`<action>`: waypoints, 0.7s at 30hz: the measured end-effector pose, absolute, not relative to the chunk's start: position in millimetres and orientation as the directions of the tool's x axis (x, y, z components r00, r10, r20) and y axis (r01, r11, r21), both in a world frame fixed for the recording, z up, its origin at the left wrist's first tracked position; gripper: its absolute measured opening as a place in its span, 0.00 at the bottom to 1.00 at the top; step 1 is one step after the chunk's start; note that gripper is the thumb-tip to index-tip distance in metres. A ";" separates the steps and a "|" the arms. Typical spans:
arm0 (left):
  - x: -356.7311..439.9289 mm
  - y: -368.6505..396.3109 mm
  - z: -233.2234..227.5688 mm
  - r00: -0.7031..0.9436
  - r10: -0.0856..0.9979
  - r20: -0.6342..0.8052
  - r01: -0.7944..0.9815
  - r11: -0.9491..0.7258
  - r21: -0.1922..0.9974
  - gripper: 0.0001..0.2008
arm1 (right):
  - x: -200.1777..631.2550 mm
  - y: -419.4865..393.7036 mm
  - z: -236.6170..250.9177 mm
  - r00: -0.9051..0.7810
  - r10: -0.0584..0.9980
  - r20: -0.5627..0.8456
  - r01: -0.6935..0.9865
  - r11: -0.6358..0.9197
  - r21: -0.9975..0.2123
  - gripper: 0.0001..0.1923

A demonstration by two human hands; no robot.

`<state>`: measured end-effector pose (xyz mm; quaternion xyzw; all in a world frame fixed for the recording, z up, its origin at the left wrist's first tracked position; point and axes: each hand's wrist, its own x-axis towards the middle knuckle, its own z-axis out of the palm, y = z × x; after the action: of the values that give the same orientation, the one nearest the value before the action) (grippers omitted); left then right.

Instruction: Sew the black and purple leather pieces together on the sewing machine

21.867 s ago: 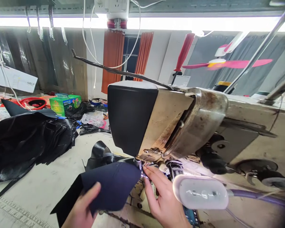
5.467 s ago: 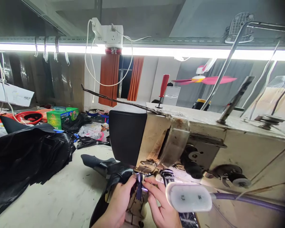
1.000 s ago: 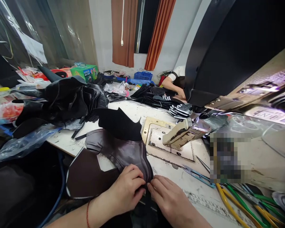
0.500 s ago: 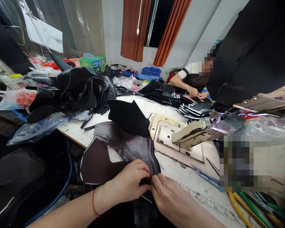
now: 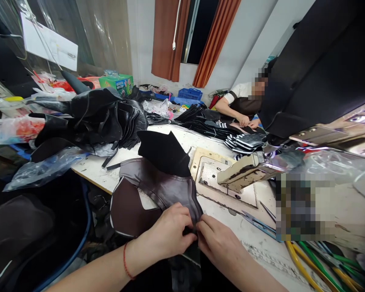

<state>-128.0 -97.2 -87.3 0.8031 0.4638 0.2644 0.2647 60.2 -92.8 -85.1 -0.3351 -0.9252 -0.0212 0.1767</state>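
Observation:
A dark brown and black leather shoe upper lies spread at the front of the white table, its black lining flap turned toward the sewing machine side. My left hand pinches the near edge of the upper between thumb and fingers; a red string circles that wrist. Close beside it, my right hand has its fingers closed on the same edge. Both fingertips nearly meet there, and what lies between them is partly hidden. The sewing machine's bed arm stands right of the upper, apart from my hands.
Snips and yellow- and green-handled tools lie at right. Stacked black leather pieces fill the table's left back. A blue-rimmed bin stands at lower left. Across the table, a person handles pieces.
The view has shifted slightly. The brown panel at the upper's left has moved a little right, and my hands still hold the near edge, the right fingers slightly higher.

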 end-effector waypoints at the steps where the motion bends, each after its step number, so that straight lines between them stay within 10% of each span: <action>1: -127.1 -97.5 -85.5 0.428 0.888 0.169 0.617 -0.424 0.664 0.07 | 60.1 -93.1 -85.7 -0.705 0.617 0.348 0.628 0.772 -0.097 0.12; 13: -110.1 -102.8 -86.8 0.432 0.889 0.151 0.719 -0.440 0.538 0.05 | 82.1 -134.9 -109.5 -0.355 0.799 0.486 0.690 0.574 -0.441 0.05; 21: -110.3 -104.0 -86.7 0.471 0.870 0.144 0.710 -0.472 0.523 0.04 | 142.0 -130.1 -117.4 -0.283 0.714 0.640 0.889 0.446 -0.104 0.09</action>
<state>-110.3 -104.0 -86.7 0.8341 0.4736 0.2000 0.1997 142.0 -130.1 -117.4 -0.5077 -0.7891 -0.1379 0.3171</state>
